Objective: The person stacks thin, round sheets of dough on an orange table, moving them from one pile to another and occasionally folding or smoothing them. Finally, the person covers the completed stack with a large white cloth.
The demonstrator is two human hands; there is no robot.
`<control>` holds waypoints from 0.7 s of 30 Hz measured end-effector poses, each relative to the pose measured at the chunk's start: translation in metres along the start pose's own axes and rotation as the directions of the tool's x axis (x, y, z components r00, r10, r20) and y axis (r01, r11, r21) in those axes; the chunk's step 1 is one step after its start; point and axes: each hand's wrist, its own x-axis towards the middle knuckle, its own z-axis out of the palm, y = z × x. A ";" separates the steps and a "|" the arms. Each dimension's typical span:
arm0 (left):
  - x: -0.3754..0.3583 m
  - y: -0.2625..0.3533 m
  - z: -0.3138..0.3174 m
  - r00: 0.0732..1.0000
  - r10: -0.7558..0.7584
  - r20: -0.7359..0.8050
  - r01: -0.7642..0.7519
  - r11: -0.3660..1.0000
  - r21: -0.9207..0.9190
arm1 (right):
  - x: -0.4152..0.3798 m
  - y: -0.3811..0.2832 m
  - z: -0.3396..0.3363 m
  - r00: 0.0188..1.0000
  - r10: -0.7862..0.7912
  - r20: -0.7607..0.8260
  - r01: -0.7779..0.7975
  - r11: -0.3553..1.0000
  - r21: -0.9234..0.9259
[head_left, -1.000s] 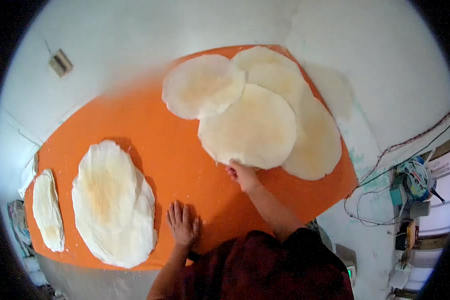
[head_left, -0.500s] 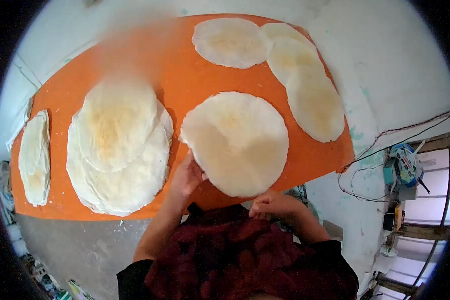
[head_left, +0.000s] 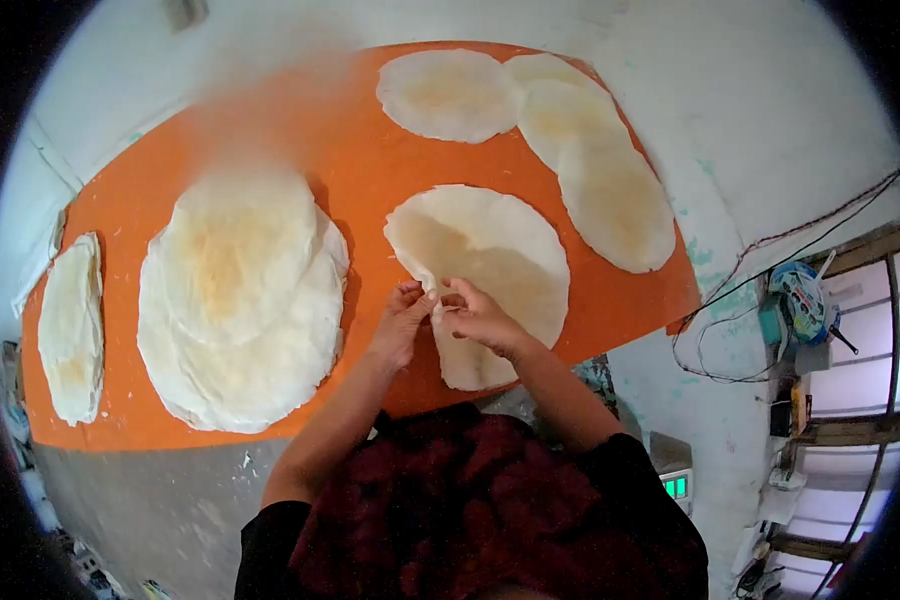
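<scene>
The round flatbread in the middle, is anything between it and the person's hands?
Nothing visible. The left hand and right hand are already pinching the edge of the flatbread, which lies on the orange cloth.

flatbread (head_left: 490, 250): thin, matt, floury dough | sheet (head_left: 370, 150): orange, smooth, matt | wall (head_left: 800, 120): rough whitewashed plaster
</scene>
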 end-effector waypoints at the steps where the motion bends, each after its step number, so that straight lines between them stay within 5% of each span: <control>1: 0.000 0.001 0.003 0.999 -0.023 -0.032 0.023 1.000 0.009 | -0.001 -0.001 0.004 0.992 -0.126 0.008 0.126 0.992 -0.026; 4: -0.002 0.000 0.005 1.000 0.005 0.015 -0.005 1.000 -0.023 | -0.005 -0.015 0.000 0.980 0.192 0.051 -0.195 0.979 0.054; 7: -0.002 -0.003 0.005 0.999 0.030 0.026 -0.030 1.000 -0.009 | -0.005 -0.012 -0.007 0.954 0.292 0.067 -0.299 0.928 0.224; 8: -0.002 -0.005 0.005 1.000 0.029 0.010 -0.029 1.000 0.009 | -0.005 -0.004 -0.009 0.959 0.283 0.030 -0.283 0.935 0.214; 11: -0.012 0.012 -0.001 0.990 -0.022 0.141 -0.069 0.792 0.607 | 0.000 0.022 -0.007 0.979 0.161 -0.121 -0.143 0.979 0.147; 13: -0.018 0.022 0.017 0.991 0.053 0.126 -0.129 0.671 0.730 | 0.004 0.026 0.009 0.968 -0.059 -0.242 0.076 0.995 0.061; 14: -0.018 0.027 0.029 0.987 0.117 0.106 -0.157 0.641 0.751 | 0.006 0.023 0.005 0.969 0.023 -0.247 -0.009 0.998 0.058; 16: -0.017 0.048 0.042 0.998 0.047 -0.029 -0.034 0.937 0.347 | -0.002 -0.011 -0.021 0.942 0.118 -0.314 -0.108 0.993 0.051; 17: -0.018 0.061 0.039 0.998 0.000 -0.066 0.006 0.995 0.095 | -0.005 -0.017 -0.049 0.942 0.083 -0.325 -0.123 0.987 -0.104; 19: -0.024 0.097 0.015 0.990 0.033 -0.136 0.004 0.965 0.264 | -0.020 -0.069 -0.080 0.931 0.076 -0.358 -0.057 0.996 0.062; 21: -0.040 0.143 -0.016 0.988 0.074 -0.137 -0.028 0.949 0.314 | -0.029 -0.110 -0.105 0.897 -0.040 -0.440 0.010 0.997 -0.071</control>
